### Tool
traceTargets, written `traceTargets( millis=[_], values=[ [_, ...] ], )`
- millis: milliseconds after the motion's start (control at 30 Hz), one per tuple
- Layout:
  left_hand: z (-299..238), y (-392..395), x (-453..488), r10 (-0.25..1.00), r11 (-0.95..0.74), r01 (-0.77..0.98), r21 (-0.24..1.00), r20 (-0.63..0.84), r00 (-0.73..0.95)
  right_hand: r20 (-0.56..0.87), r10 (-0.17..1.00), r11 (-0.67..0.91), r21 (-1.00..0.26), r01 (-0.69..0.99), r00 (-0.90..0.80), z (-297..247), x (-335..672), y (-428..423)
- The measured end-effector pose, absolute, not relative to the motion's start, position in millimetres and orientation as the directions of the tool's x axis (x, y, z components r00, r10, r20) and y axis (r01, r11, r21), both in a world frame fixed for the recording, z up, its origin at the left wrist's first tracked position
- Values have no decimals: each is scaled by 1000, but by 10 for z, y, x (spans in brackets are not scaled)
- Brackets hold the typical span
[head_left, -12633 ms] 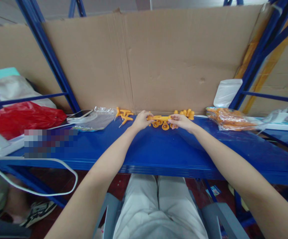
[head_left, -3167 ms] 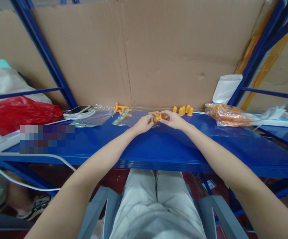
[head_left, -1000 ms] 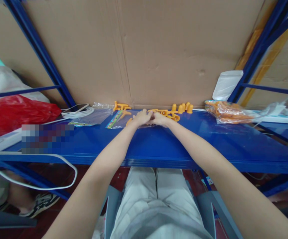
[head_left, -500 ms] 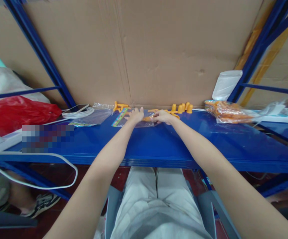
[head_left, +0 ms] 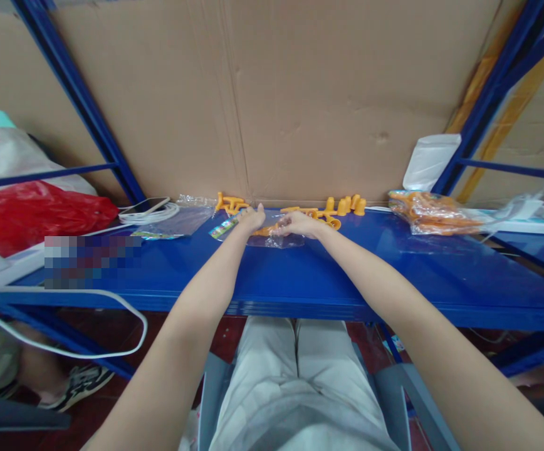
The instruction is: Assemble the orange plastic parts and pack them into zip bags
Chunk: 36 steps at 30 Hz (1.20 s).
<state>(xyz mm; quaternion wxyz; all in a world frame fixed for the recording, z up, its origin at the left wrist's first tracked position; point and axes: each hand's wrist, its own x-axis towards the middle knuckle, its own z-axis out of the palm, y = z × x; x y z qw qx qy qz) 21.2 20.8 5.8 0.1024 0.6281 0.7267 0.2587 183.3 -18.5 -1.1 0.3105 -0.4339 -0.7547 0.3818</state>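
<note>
While the right hand (head_left: 296, 224) touches the bag (head_left: 281, 240), its label (head_left: 220, 230) is illegible.

Both the left hand (head_left: 251, 219) and the right hand (head_left: 299, 223) are bare, with slim fingers. The left forearm (head_left: 206, 297) and the right forearm (head_left: 389, 291) are uncovered as well, smooth and slender at the wrist, broadening gradually to where the picture cuts them off. The trousers (head_left: 272, 357) are pale, an off-white leaning to grey (faintly greenish in this light), plain and loosely cut, with soft wrinkles gathering across the lap and a narrow dark line dividing the legs. Above them comes a light grey top (head_left: 300, 423), its fabric softly folded, with a darker grey area at the bottom edge, too blurred to make out.
</note>
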Motion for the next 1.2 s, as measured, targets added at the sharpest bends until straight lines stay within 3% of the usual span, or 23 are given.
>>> traceTargets(
  millis=[333,800,1000,1200],
  values=[
    [81,-57,392,940,83,894,441,263,-217,233,934,324,-873,365,-272,-95,1676,-152],
    [173,-207,502,916,1,856,517,342,-208,212,869,347,-906,244,-448,-139,1655,-205],
    [148,-186,515,910,-19,854,520,362,-200,133,852,345,-870,352,-506,-120,1645,-252],
    [117,-116,492,927,-2,830,558,312,-208,242,864,431,-808,401,-442,-193,1537,-217]
  ],
)
